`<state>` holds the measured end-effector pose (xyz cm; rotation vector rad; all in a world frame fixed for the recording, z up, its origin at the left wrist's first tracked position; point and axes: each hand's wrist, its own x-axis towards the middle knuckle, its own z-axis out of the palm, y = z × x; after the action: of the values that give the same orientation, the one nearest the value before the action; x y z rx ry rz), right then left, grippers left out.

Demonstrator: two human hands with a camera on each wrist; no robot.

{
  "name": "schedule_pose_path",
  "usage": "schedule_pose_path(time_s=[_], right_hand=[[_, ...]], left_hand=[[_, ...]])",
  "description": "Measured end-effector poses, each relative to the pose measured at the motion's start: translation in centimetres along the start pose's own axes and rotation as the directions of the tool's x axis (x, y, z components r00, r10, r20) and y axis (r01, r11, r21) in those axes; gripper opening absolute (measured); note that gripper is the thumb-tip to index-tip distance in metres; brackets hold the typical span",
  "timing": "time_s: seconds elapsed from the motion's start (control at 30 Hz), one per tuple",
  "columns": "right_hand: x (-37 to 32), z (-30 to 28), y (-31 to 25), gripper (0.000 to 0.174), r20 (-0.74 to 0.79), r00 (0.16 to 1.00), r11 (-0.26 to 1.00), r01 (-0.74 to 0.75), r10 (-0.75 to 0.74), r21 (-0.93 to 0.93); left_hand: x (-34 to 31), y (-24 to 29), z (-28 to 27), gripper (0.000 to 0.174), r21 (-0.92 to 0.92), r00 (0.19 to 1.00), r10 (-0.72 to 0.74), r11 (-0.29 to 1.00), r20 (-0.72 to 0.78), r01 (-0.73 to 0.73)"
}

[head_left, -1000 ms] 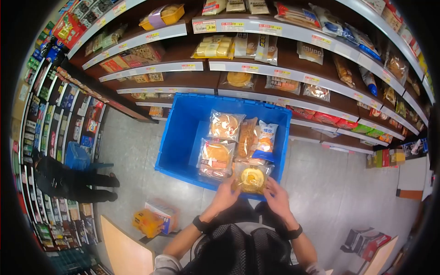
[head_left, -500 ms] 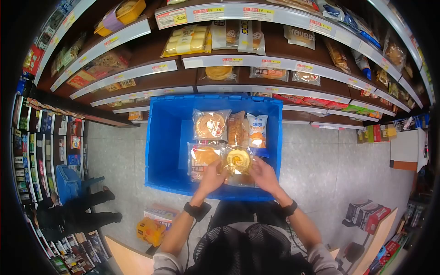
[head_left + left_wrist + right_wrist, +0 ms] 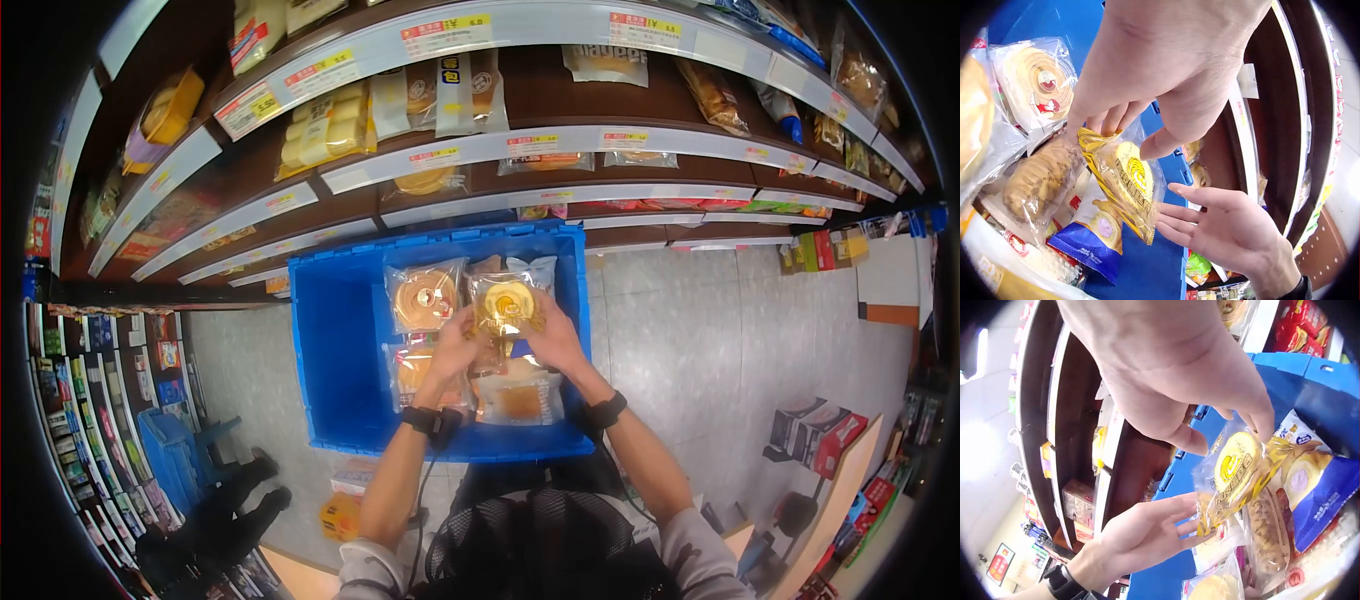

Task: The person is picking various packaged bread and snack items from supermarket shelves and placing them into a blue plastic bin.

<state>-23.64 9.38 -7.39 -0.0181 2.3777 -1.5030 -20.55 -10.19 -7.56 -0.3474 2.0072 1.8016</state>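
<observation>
Both hands hold a clear-wrapped round yellow bread (image 3: 507,303) with gold stripes along its wrapper. My left hand (image 3: 456,352) grips its left side, thumb over the front and fingers behind in the left wrist view. At the other side my right hand (image 3: 556,338) holds the wrapper's edge. The bread is over the right part of a blue crate (image 3: 340,345). Beneath it lie a long brown bread (image 3: 1267,540) in clear wrap and a blue-and-white snack packet (image 3: 1094,240), both largely covered in the head view. A wrapped spiral round bread (image 3: 425,298) lies left of the hands.
Another wrapped round bread (image 3: 412,370) and a wrapped brown bread (image 3: 518,400) lie at the crate's near side. Bread shelves (image 3: 560,143) rise just beyond the crate. A person in dark clothes (image 3: 215,510) is at the left beside a blue basket (image 3: 165,455). Boxes (image 3: 815,435) stand at right.
Both hands have carried the round yellow bread from the crate's near edge toward its far side. The wrapped brown bread beneath has come into view. The head view has shifted closer to the shelves.
</observation>
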Motion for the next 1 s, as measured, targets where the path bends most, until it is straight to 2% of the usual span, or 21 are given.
schedule_pose_path(time_s=[0.07, 0.17, 0.27, 0.33, 0.4, 0.53, 0.63, 0.7, 0.73, 0.8, 0.83, 0.9, 0.93, 1.0], right_hand=[[1.1, -0.3, 0.0, 0.052, 0.039, 0.998, 0.998, -0.047, 0.046, 0.043], [2.3, -0.3, 0.2, 0.053, 0.063, 0.994, 0.993, -0.095, 0.091, 0.064], [3.6, 0.3, 1.5, 0.057, 0.076, 0.992, 0.991, -0.104, 0.098, 0.08], [4.4, 0.4, 1.9, 0.06, 0.075, 0.993, 0.993, -0.093, 0.088, 0.075], [5.2, 0.4, 2.0, 0.061, 0.077, 0.993, 0.995, -0.097, 0.095, 0.031], [6.0, 0.3, 2.5, 0.06, 0.132, 0.981, 0.987, -0.152, 0.145, 0.047], [6.1, 0.4, 2.6, 0.059, 0.094, 0.988, 0.991, -0.12, 0.126, -0.065], [5.4, 0.2, 2.4, 0.057, 0.099, 0.986, 0.988, -0.129, 0.137, -0.084], [4.9, 0.1, 2.3, 0.057, 0.094, 0.987, 0.988, -0.126, 0.134, -0.085], [3.6, -0.2, 2.1, 0.053, 0.045, 0.996, 0.992, -0.073, 0.078, -0.107], [2.9, 0.0, 2.8, 0.053, 0.036, 0.997, 0.992, -0.065, 0.069, -0.11], [1.3, 0.0, 3.8, 0.048, 0.017, 0.997, 0.992, -0.075, 0.073, 0.099], [0.1, -0.6, 3.4, 0.048, 0.008, 0.998, 0.994, -0.065, 0.065, 0.093], [-3.0, -1.9, 2.1, 0.043, -0.012, 0.99, 0.974, -0.135, 0.14, 0.179]], left_hand=[[1.7, -2.9, -0.5, 0.055, 0.039, 0.999, -0.008, 0.999, -0.052, 0.01], [3.0, -2.6, -0.7, 0.054, 0.008, 0.996, -0.064, 0.998, -0.063, 0.064], [4.1, -2.1, -1.1, 0.058, 0.045, 0.998, -0.044, 0.998, -0.046, 0.046], [4.8, -1.0, -1.3, 0.06, -0.001, 0.999, -0.045, 0.999, 0.001, 0.045], [5.1, -0.1, -1.3, 0.064, -0.035, 0.995, -0.098, 0.994, 0.026, 0.099], [6.4, -0.7, -1.2, 0.067, -0.014, 0.995, -0.095, 0.995, -0.005, 0.095], [6.5, -1.6, -1.2, 0.069, 0.017, 0.995, -0.097, 0.995, -0.003, 0.097], [6.0, -1.4, -0.7, 0.07, 0.118, 0.994, -0.038, 0.992, -0.099, 0.05], [5.4, -0.8, -0.6, 0.07, 0.118, 0.995, -0.032, 0.992, -0.097, 0.044], [3.7, 0.6, -0.4, 0.068, 0.368, 0.994, 0.024, 0.93, -0.109, 0.018], [3.1, -0.5, -0.3, 0.068, 0.368, 0.994, 0.036, 0.93, -0.107, 0.006], [1.3, -2.3, 0.1, 0.059, 0.538, 0.959, 0.232, 0.835, -0.161, -0.112], [-0.2, -1.5, 0.4, 0.059, 0.536, 0.957, 0.245, 0.835, -0.159, -0.125], [-4.0, 0.4, 0.8, 0.047, 0.517, 0.982, 0.171, 0.85, -0.084, -0.104]])
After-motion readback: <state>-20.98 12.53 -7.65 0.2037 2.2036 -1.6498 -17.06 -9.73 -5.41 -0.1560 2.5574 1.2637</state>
